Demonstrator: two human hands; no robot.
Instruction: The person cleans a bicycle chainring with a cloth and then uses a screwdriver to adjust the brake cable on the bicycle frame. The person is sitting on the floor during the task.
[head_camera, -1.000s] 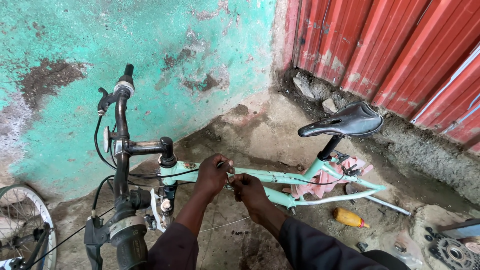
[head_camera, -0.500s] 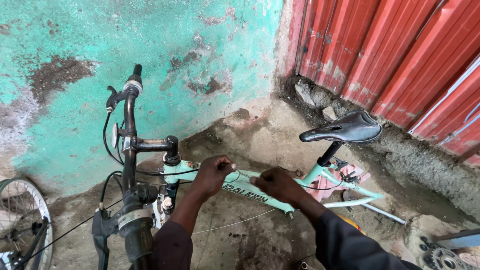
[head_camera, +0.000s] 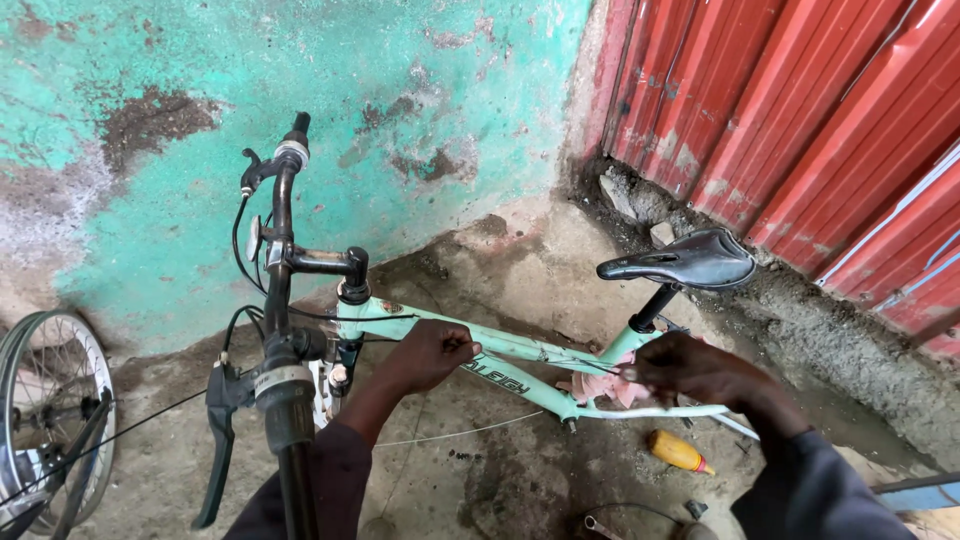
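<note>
A wall (head_camera: 300, 80) of worn turquoise plaster is seen behind the scene, met at the right by red corrugated sheeting (head_camera: 830, 110), with a rough concrete floor (head_camera: 520, 260) below. A mint-green bicycle frame (head_camera: 520, 375) is stood near the wall at the middle of the view, its black handlebar (head_camera: 280, 260) reaching toward the camera and its black saddle (head_camera: 685, 262) raised at the right. A spoked wheel (head_camera: 45, 420) is seen apart from the frame at the lower left edge. The left hand (head_camera: 425, 355) is closed against the frame's upper tube near the head tube, its fingers pinched on a thin cable (head_camera: 540, 358) that is stretched along the tube. The right hand (head_camera: 690, 372) is held well apart from the left, near the seat tube, and is closed on the other end of the same cable. A pink rag (head_camera: 595, 388) is partly hidden behind the frame just beside the right hand. A screwdriver with a yellow handle (head_camera: 678, 452) is lain on the floor below the right hand, untouched.
</note>
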